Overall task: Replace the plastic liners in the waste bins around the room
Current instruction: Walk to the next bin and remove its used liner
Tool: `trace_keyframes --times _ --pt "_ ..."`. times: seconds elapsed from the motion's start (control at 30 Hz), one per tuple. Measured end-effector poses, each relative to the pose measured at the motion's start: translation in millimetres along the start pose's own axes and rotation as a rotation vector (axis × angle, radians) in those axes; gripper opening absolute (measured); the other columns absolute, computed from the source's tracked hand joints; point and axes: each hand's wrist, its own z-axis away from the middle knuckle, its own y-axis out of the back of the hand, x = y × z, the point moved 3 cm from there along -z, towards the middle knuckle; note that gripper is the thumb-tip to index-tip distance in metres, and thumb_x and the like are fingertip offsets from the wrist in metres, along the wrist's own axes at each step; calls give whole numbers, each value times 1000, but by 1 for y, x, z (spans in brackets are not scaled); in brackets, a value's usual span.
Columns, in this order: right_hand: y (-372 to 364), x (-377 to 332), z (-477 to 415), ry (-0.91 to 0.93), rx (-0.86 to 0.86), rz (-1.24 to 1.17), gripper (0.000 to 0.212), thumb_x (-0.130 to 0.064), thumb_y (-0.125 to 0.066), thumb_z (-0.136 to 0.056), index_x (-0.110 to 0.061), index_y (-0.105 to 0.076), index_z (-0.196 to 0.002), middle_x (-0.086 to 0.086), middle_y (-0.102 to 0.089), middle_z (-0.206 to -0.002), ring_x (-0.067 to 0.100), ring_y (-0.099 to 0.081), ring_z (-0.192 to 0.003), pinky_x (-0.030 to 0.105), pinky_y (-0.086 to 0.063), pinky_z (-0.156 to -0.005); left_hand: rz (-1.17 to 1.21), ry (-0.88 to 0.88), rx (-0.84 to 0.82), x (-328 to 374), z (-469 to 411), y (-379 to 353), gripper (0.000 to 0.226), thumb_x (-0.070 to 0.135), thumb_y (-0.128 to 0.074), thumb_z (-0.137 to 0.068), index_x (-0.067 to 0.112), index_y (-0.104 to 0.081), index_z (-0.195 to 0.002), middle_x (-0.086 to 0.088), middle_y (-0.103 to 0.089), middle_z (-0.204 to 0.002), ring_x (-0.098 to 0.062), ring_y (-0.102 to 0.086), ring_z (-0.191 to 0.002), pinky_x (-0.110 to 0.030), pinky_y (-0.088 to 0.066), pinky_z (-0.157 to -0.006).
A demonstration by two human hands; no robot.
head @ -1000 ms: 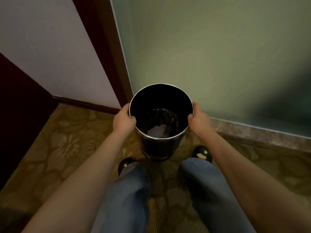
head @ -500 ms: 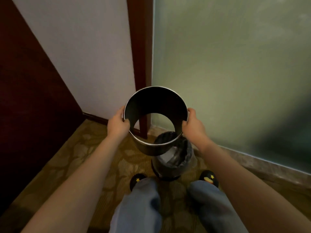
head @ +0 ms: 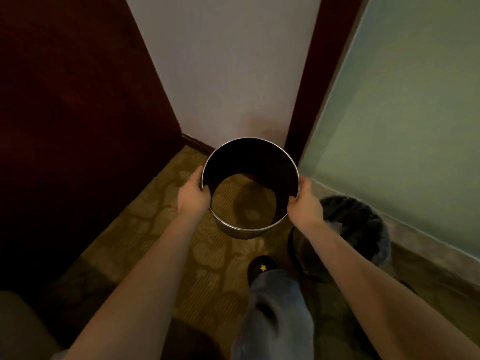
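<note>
I hold a dark metal bin sleeve (head: 267, 162) with a shiny rim in the air over the carpet; it has no bottom and the floor shows through it. My left hand (head: 193, 194) grips its left rim, my right hand (head: 305, 201) grips its right rim. The inner bin (head: 363, 229) with a dark plastic liner folded over its edge stands on the floor to the right, partly behind my right forearm. Something pale lies inside it.
A dark red wooden panel (head: 78, 113) stands on the left, a white wall (head: 228, 74) ahead, a greenish glass wall (head: 405, 126) with a stone base on the right. Patterned carpet (head: 168, 242) covers the floor. My leg and a dark slipper (head: 262, 267) are below the sleeve.
The sleeve came up off the inner bin and moved left of it. The lined inner bin stays on the floor by the glass wall. Both hands kept their grip.
</note>
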Motion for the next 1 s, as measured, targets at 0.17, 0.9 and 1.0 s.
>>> trace_keyframes --times 0.17,0.9,1.0 --pt "-50 31 -36 -55 -53 2 51 -9 -46 -97 -19 -27 -143 16 -65 -112 35 -63 -92 32 -39 -70 58 163 -117 -51 -31 -45 49 17 -53 -94 24 -41 -141 -5 -59 -126 -26 -60 -109 -43 -51 -94" --pt "-30 97 -73 95 85 80 25 -22 -49 -98 -14 -62 -119 9 -69 -101 29 -63 -94 32 -47 -74 -532 -267 -209 -3 26 -160 45 34 -51 -93 16 -47 -134 -6 -30 -147 -26 -21 -137 -43 -26 -109" --pt "16 125 -68 149 264 106 22 -15 -53 -94 -12 -67 -111 8 -66 -103 28 -58 -102 31 -42 -80 -449 -319 -314 31 36 -204 47 33 -51 -94 15 -43 -137 -4 -33 -146 -24 -27 -135 -41 -32 -108"
